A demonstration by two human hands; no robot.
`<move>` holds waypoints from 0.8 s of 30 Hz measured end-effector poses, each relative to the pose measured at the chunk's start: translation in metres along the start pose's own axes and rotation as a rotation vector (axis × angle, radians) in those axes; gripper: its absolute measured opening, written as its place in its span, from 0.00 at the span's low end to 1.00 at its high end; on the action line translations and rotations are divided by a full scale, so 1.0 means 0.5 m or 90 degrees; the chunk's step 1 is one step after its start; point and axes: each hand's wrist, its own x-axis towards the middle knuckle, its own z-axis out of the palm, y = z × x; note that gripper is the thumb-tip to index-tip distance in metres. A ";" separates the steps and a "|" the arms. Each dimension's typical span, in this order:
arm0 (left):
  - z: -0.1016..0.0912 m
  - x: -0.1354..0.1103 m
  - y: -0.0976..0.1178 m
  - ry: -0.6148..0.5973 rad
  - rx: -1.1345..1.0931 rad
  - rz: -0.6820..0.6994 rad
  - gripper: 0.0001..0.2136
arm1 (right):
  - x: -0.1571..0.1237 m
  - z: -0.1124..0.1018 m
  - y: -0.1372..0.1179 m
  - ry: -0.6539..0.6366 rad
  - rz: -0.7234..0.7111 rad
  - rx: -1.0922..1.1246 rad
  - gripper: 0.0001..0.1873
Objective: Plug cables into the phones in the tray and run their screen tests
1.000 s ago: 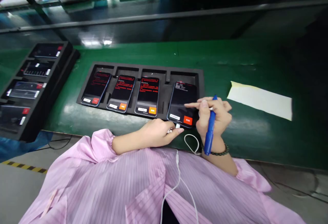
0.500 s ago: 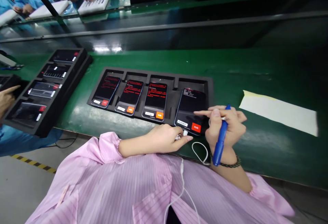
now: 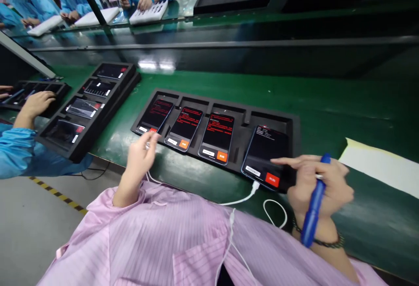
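Observation:
A black tray (image 3: pixel 294 124) on the green belt holds several phones with red text on dark screens. My right hand (image 3: pixel 314 181) grips a blue pen (image 3: pixel 312 211), and its index finger stretches over the lower edge of the rightmost phone (image 3: pixel 265 148). A white cable (image 3: pixel 242 198) is plugged into that phone's bottom end. My left hand (image 3: pixel 140 155) hovers just below the leftmost phone (image 3: pixel 157 113), its fingers pinched on a small white cable plug. Pink sleeves cover both of my arms.
A second black tray (image 3: pixel 108 98) of phones lies to the left, with a co-worker's hand (image 3: pixel 34 102) in a blue sleeve beside it. A pale sheet of paper (image 3: pixel 376 163) lies at the right. People in blue work on white trays (image 3: pixel 149 13) behind the belt.
My left hand left the bottom of the rightmost phone and swung left to the leftmost phone. The cable stays plugged in the rightmost phone. The view shifted left.

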 end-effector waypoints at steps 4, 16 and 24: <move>-0.037 0.021 -0.067 0.247 0.059 -0.021 0.16 | 0.028 0.010 -0.095 -0.256 -0.182 0.078 0.06; 0.021 -0.050 0.043 -0.314 -0.361 0.225 0.27 | 0.053 0.125 -0.280 -0.395 -0.191 0.180 0.21; 0.022 -0.062 -0.046 -0.272 -0.718 -0.056 0.27 | 0.124 0.214 -0.321 -0.687 -0.216 0.194 0.22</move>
